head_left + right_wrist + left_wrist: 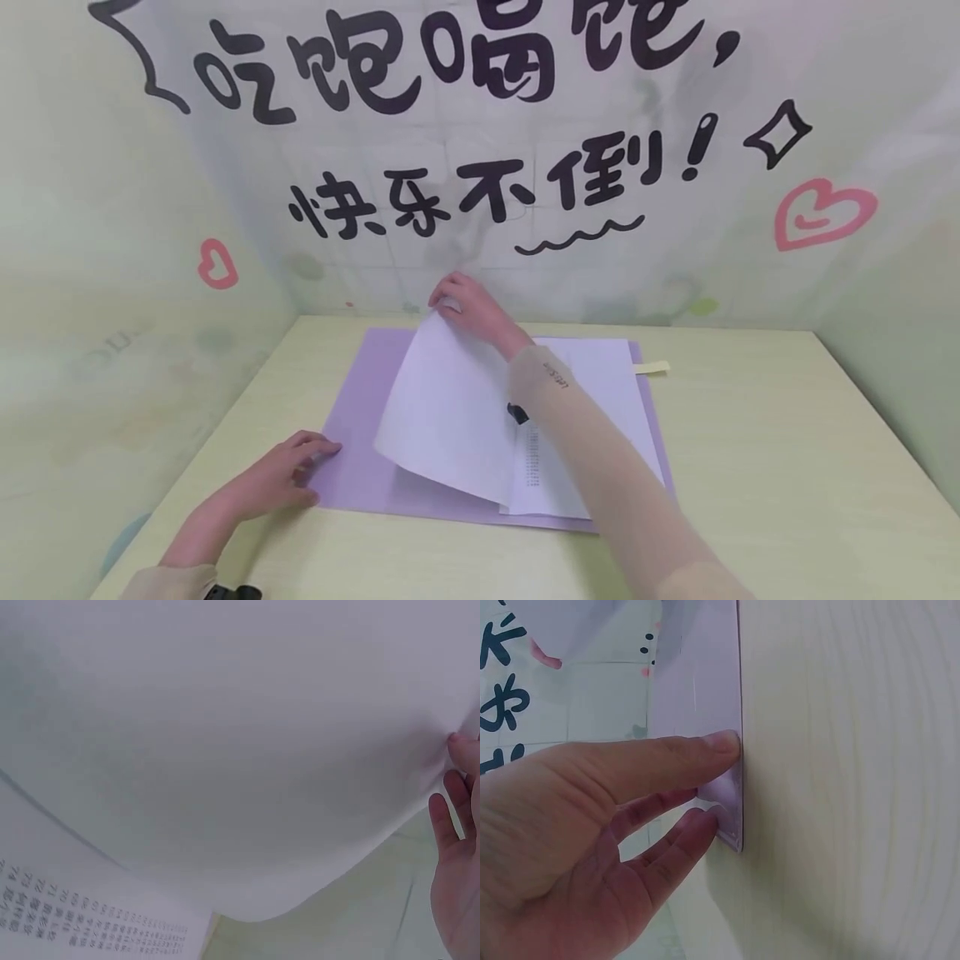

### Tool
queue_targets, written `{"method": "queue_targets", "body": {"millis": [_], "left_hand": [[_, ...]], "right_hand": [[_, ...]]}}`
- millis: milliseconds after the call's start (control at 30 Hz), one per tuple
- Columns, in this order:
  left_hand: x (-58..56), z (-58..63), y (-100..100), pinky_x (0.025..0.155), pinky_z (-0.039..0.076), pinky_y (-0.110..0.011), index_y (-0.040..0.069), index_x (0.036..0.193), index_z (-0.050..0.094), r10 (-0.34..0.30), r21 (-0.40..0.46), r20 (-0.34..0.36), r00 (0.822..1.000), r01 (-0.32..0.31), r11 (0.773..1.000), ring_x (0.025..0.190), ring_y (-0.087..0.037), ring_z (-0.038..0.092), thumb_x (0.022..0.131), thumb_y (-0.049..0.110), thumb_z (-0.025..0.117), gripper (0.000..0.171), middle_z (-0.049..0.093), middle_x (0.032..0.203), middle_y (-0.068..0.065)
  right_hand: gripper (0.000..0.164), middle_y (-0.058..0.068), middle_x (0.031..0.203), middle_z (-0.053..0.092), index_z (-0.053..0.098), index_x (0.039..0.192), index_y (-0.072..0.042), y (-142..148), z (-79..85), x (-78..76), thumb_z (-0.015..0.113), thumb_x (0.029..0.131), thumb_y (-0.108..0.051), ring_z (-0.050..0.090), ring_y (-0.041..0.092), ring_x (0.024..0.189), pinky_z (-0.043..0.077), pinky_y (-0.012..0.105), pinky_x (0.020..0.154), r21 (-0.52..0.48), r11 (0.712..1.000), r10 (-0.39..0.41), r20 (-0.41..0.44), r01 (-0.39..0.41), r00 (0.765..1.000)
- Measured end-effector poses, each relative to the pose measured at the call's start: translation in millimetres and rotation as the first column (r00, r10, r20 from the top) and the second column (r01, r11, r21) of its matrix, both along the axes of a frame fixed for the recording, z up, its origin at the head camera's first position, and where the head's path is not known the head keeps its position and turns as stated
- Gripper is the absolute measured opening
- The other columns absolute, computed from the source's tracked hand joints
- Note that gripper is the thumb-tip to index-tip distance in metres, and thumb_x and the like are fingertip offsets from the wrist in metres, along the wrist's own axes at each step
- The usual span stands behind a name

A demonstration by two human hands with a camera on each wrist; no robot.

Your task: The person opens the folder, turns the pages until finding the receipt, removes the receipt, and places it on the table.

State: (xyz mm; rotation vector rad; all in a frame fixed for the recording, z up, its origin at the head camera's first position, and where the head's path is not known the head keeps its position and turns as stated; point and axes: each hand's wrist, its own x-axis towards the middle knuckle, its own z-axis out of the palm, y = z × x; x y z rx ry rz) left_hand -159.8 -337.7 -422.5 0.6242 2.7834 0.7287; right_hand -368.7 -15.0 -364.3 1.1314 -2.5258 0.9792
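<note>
A purple folder [356, 425] lies open on the table, with white printed pages [603, 371] on its right side. My right hand [474, 310] pinches the upper corner of a white sheet [446, 408], which stands lifted and curved over the folder's left side. In the right wrist view the raised sheet [225, 750] fills most of the picture, above a page with rows of print [90, 915]. At the folder's near left corner [731, 817], my left hand [592, 817] grips the cover, thumb on its near edge and fingers at its left edge.
A pale yellow strip [652, 367] sticks out from the folder's right edge. The light wood table [765, 450] extends to both sides. White sheeting with black lettering and pink hearts [825, 214] rises behind and beside the table.
</note>
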Motion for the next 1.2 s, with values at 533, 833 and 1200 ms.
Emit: {"method": "queue_targets", "body": {"millis": [533,833,1200], "left_hand": [[0.4,0.2,1.1,0.08,0.059,-0.03,-0.005,0.13,0.057,-0.01,-0.028,-0.04,0.999,0.009,1.0,0.104,-0.036,0.061,0.072,0.006,0.081,0.063,0.05,0.132,-0.028],[1.6,0.3,5.7,0.082,0.059,-0.033,-0.004,0.131,0.057,0.012,-0.044,-0.021,1.0,-0.013,0.999,0.103,-0.034,0.061,0.073,0.006,0.08,0.063,0.049,0.132,-0.027],[0.7,-0.8,5.2,0.083,0.059,-0.032,-0.004,0.13,0.058,-0.008,-0.055,-0.052,0.999,0.005,0.998,0.105,-0.035,0.059,0.073,0.005,0.081,0.061,0.052,0.13,-0.023]], "right_hand": [[0.033,0.007,0.147,0.05,0.061,0.128,-0.013,-22.2,-40.3,11.9,0.059,0.096,-0.004,0.043,0.023,0.141,0.033,0.034,0.121,0.239,0.962,0.114,0.092,-0.133,0.989],[0.042,0.005,0.151,0.046,0.061,0.133,-0.014,-24.4,-50.3,15.3,0.06,0.094,0.0,0.043,0.022,0.142,0.036,0.034,0.12,0.416,0.899,0.123,0.051,-0.133,0.991],[0.045,0.0,0.156,0.042,0.057,0.139,-0.018,-26.7,-54.2,20.3,0.059,0.096,-0.003,0.036,0.02,0.147,0.031,0.036,0.122,0.524,0.842,0.102,0.07,-0.124,0.992]]}}
